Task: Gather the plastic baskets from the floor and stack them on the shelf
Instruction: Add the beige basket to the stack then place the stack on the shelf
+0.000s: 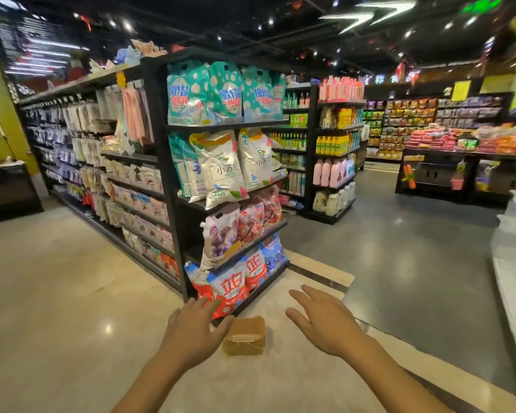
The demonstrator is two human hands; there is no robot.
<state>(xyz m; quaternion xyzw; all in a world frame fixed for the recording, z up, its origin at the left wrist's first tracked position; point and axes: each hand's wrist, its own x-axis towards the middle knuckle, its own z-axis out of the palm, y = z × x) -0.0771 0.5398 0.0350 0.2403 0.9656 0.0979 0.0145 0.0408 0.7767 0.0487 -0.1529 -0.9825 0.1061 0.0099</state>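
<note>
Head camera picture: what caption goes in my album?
Two open hands, left hand and right hand, reach toward a brown basket on the floor.

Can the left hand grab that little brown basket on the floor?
Probably yes. The left hand is open, right beside the brown basket on the floor, with nothing between them. The right hand is open on the other side, a bit farther off.

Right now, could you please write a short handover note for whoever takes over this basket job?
Left hand: open, empty, fingers spread, just left of the brown basket.
Right hand: open, empty, to its right, apart from it.
Basket: on the floor by the foot of the end shelf, not gripped.
Done: nothing stacked that shows.
Left: grasp this basket, find any others, stack them on the shelf.
</note>
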